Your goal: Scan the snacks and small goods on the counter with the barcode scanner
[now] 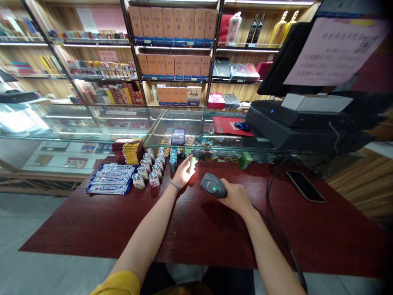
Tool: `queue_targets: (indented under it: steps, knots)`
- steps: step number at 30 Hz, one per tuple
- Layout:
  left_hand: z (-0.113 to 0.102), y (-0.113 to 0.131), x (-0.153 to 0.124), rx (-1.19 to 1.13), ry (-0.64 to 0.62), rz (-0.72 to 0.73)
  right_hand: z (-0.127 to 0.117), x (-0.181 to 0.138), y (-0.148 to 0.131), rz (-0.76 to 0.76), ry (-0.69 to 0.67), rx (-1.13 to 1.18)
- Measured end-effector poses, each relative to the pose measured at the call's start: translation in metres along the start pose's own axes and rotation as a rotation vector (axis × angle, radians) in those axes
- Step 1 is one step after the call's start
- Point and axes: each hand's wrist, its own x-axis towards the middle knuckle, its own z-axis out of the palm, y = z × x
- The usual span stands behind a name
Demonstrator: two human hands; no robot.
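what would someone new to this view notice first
Probably the dark barcode scanner with its green light, held in the right hand above the reddish-brown table. Next, perhaps, the brightly lit small green item in the left hand. Beyond them, rows of matching orange boxes fill the view's upper middle.

The person wears a yellow sleeve (118, 283) and thin grey wristband (175, 186).

Right hand (235, 196) grips handheld barcode scanner (210, 182), green indicator (214, 189) lit, above dark-red table (202, 237). Left hand (182, 175) holds small green pack (191, 166), brightly lit. Further left: rows of small jars (154, 180), blue-and-white packets (109, 185). Smartphone (305, 187) flat at right.
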Motion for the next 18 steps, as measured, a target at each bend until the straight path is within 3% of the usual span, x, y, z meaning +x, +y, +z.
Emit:
queue_targets:
  steps: [7, 18]
  knots:
    - [0.002, -0.001, 0.001, 0.144, 0.074, 0.027, 0.002, -0.001, 0.004, 0.059, 0.018, 0.022]
    - [0.015, -0.007, 0.002, 0.405, 0.198, 0.269, -0.001, -0.004, 0.03, 0.346, 0.175, 0.014]
